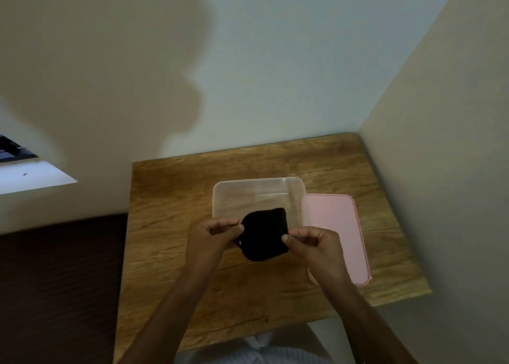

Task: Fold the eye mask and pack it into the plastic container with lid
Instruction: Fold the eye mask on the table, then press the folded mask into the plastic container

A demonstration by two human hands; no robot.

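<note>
Both hands hold the folded black eye mask [265, 234] over the near edge of the clear container [220, 198]; left hand [212, 235] and right hand [314, 243] pinch its sides; the pink lid [334, 234] lies beside the container on the wooden table [170, 226].

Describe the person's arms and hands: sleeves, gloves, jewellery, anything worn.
Both forearms are bare up to the frame edge, with no sleeves in view. The left hand and right hand wear no gloves; no rings, watch or bracelets are visible.
</note>
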